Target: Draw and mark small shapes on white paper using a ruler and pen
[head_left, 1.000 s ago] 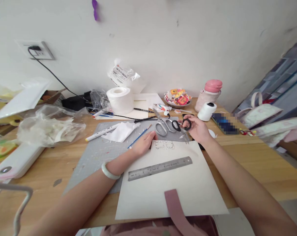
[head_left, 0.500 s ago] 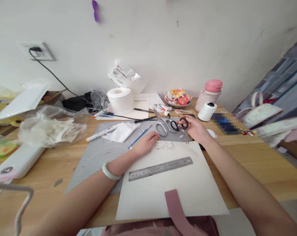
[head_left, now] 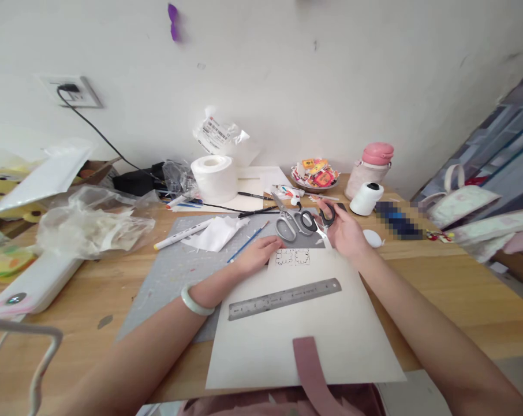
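Observation:
My right hand (head_left: 346, 228) holds a small pair of scissors with black handles (head_left: 308, 221), fingers closed at one loop. The blades point toward me, at the far edge of a white sheet of paper (head_left: 305, 335). At that sheet's far left corner, my left hand (head_left: 259, 256) grips the edge, its thumb mostly hidden. Beside its fingertips, two small scalloped outlines (head_left: 292, 257) are drawn on the paper. A steel ruler (head_left: 285, 299) lies slantwise across the sheet. Larger grey-handled scissors (head_left: 285, 229) rest just beyond, partly behind the black pair.
Under the paper is a grey cutting mat (head_left: 166, 277), with a blue pencil (head_left: 247, 241), a white marker (head_left: 182, 234) and a crumpled tissue (head_left: 216, 232). Behind stand a white roll (head_left: 213, 182), a bowl of wrapped snacks (head_left: 316, 173), a thread spool (head_left: 366, 199) and a pink-lidded bottle (head_left: 369, 167).
The black-handled scissors have turned in my right hand, which has shifted slightly right and down. My left hand stays at the paper's corner. The whole view has shifted slightly.

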A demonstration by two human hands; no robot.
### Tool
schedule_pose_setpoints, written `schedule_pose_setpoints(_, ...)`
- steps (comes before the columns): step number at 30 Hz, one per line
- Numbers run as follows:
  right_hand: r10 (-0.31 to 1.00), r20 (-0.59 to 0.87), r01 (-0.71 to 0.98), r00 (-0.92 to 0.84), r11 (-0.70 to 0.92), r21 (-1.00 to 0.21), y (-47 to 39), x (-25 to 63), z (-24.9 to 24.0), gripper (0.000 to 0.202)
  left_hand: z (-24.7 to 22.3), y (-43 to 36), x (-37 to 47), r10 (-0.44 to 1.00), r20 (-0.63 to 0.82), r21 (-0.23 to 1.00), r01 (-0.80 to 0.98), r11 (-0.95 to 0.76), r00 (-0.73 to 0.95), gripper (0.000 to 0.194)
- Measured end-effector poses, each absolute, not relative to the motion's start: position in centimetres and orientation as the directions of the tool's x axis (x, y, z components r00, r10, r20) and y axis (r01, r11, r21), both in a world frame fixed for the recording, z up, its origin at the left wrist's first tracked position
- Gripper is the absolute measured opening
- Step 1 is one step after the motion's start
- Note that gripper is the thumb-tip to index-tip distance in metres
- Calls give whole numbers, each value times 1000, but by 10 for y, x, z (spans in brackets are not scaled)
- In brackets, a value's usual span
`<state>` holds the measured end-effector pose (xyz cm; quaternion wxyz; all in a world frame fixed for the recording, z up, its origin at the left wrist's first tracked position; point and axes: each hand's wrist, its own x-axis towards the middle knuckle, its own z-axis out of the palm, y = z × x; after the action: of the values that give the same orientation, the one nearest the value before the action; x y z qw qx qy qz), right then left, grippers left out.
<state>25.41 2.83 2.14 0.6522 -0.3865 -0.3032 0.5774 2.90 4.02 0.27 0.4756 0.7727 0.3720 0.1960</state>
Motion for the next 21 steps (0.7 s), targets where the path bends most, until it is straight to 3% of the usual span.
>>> schedule_pose_setpoints(8,997,-76,-574,-32,-81,-815,21,247,22,18,0,39,31,767,-40,863,409,-297,641,31)
schedule_pose_setpoints(15,978,-200,-742,-60,-178,-647,21,241,13,15,-1,36,32,741,45,712,499,-494,670,33)
schedule_pose_setpoints(21,977,-203,-726,-63,-185,-662,22,240,2,13,-3,36,33,724,74,651,516,-556,686,37)
